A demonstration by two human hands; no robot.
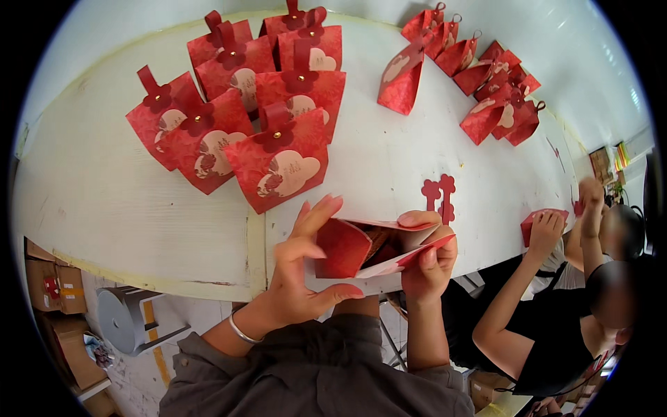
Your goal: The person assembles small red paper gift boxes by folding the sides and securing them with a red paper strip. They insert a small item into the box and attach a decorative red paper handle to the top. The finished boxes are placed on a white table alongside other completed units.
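A red paper gift box (340,248) lies in front of me above the table's near edge, its mouth spread apart toward me. Something brown (377,243) shows inside; I cannot make out what it is. My right hand (429,267) grips the box's right end, thumb and fingers pinching its paper walls. Around the left end my left hand (295,264) has its fingers and thumb spread apart, close beside the box. Just beyond my right hand, several dark red flower-ended paper straps (447,186) lie on the table.
Several closed red gift boxes (276,167) with strap handles stand at the far left of the white table (125,229). More boxes (486,121) line the far right, and one (401,78) stands apart. At right, a co-worker's hand (547,233) holds a red box. A grey stool (119,320) stands below left.
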